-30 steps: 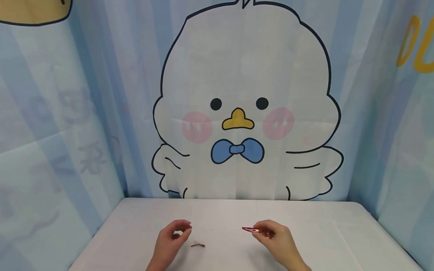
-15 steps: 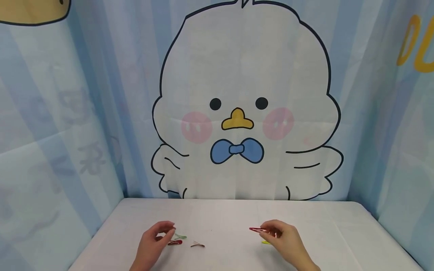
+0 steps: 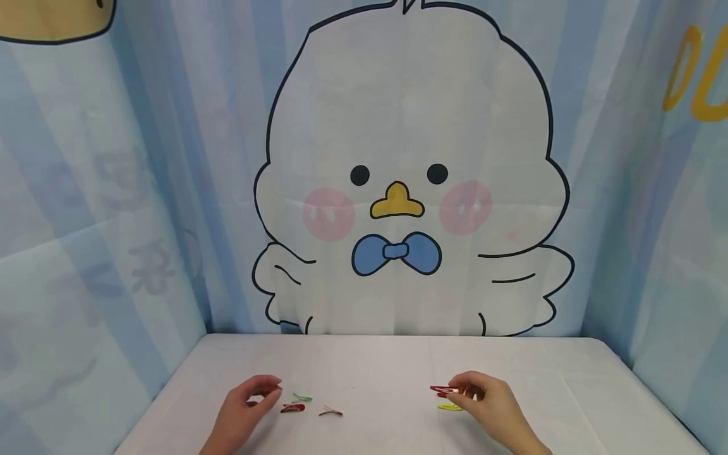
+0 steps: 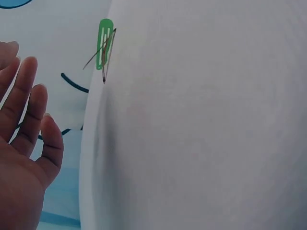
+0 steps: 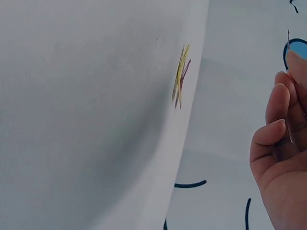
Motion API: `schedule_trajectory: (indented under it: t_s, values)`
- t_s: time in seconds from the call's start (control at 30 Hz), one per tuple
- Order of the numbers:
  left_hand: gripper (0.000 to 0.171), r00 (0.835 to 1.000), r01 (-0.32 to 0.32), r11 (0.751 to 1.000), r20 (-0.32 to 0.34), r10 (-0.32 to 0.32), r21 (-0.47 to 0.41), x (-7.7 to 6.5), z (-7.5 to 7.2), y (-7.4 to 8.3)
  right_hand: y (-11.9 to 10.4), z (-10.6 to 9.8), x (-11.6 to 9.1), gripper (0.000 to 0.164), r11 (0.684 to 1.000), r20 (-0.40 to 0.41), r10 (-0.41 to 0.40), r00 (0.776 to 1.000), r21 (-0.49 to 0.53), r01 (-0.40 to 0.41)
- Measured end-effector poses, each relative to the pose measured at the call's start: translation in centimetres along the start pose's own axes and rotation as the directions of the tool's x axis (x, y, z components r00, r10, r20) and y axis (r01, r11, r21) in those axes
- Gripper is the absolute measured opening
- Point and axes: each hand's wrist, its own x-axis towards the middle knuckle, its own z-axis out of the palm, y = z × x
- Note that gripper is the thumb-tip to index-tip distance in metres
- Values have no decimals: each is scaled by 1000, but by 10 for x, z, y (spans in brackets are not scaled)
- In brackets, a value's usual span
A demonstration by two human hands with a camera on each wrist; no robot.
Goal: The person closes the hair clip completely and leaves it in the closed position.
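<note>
My right hand (image 3: 491,404) pinches a red snap hair clip (image 3: 440,388) between thumb and fingertips, its pointed end towards the left. Under it on the table lie a yellow hair clip (image 3: 448,407) and another red hair clip (image 3: 442,395), which the held one partly overlaps in the head view. The right wrist view shows only the thin tip of the held clip (image 5: 288,36). My left hand (image 3: 243,407) hovers left of a dark red hair clip (image 3: 293,408) and a green hair clip (image 3: 302,398); its fingers (image 4: 36,103) are loosely extended.
A brown hair clip (image 3: 331,411) with raised prongs lies right of the dark red one. All rest on a white table (image 3: 375,366). Behind its far edge hangs a printed curtain (image 3: 409,291) with a large white bird, and curtains also close off both sides.
My left hand has moved left, bringing the green and dark red clips into sight. My right hand has shifted right with its red clip, uncovering the yellow clip and another red one.
</note>
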Motion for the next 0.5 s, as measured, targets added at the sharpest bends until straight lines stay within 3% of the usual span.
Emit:
schedule_trajectory:
  t_s: [0.2,0.5]
  values:
    - [19,999,3,999,37,-4,33,4,-3,-5,7,-5,0,16,999,50,35,998,-36,-34]
    - [18,994,-44,997,103,38,56,8,-9,-13,12,-9,1,15,997,108,60,992,-63,-54]
